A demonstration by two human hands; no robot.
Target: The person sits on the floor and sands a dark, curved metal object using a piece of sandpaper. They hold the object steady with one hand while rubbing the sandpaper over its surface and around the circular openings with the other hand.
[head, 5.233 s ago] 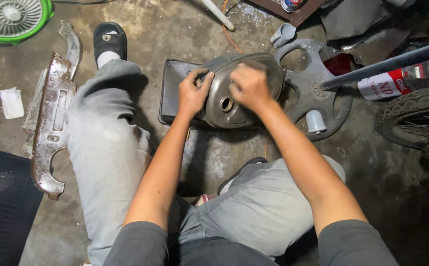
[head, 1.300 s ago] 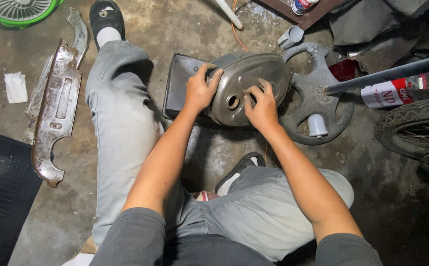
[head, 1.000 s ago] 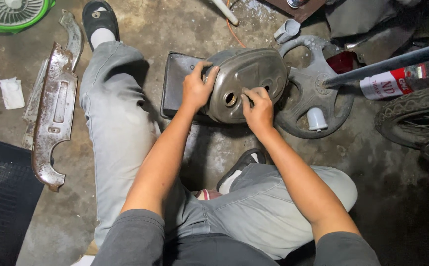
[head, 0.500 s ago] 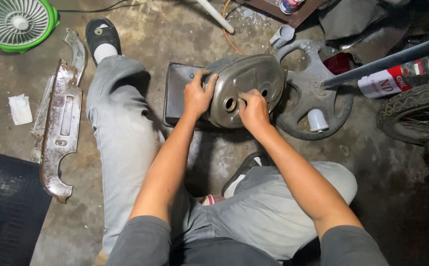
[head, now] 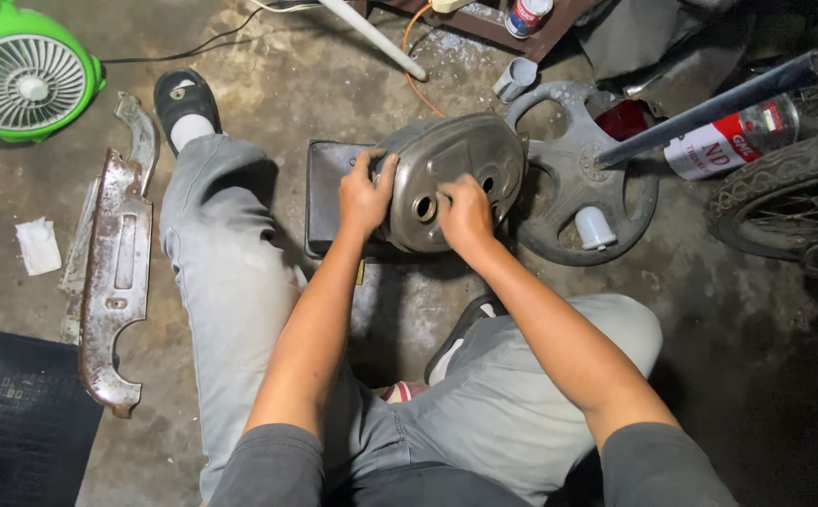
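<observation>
Green plastic marks the far left of the scene: a small round fan point(head: 22, 83) sits on the stained concrete floor point(head: 268, 56), well to the left of the person's hands. Nearer, a long rusted metal guard point(head: 113, 258) lies flat beside a crumpled white scrap point(head: 38, 246).

At centre, a dull grey metal engine cover point(head: 456, 169) stands tilted on a dark rectangular tray point(head: 329, 192). The left hand point(head: 364, 195) has its grip clamped on the cover's left edge, fingers curled over the rim. The right hand point(head: 465, 211) presses on the cover's face just right of a round hole, its grip closed around something too small to make out.

Just right of the hands, a grey cast wheel point(head: 582, 183) lies flat, touching the cover, a small white cap point(head: 596, 227) resting on it. Farther right, a clear bottle with a red-and-white label point(head: 728, 141) lies on its side beneath a dark tube point(head: 709, 108), near a spoked tyre point(head: 784, 197). A red-and-white can point(head: 526, 14) stands at the top edge.
</observation>
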